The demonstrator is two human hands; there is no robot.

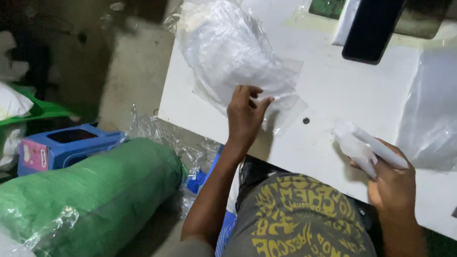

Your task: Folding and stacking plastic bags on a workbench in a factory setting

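- Left hand (244, 115): fingers bent, the grip pinching the near edge of a stack of clear plastic bags (233, 55) that lies at the bench's left edge, toward the far corner.
- Clear plastic bags: thin, glossy film, crinkled and puffed in the middle, flat and squared at the near corner. Judged very light, limp and slippery; sheets likely cling together, so the loose near edge, where the fingers already sit, looks the best place to take hold.
- Right hand (392, 183): closed around a folded white piece (363, 146), held just above the bench's near edge. The piece is soft-looking, creased, elongated; whether cloth or film cannot be told.
- Bench (349, 96): flat, white, smooth and matte, with a small dark spot between the two hands.
- Clear sheet (435, 108): a further film lying at the bench's right edge, wrinkled and shiny.
- Black flat object (374, 22): rigid, dark, at the far edge.
- Beside the bench on the floor: a green woven roll (89, 194), coarse in texture, and a blue plastic box (67, 147), with loose film scraps between.
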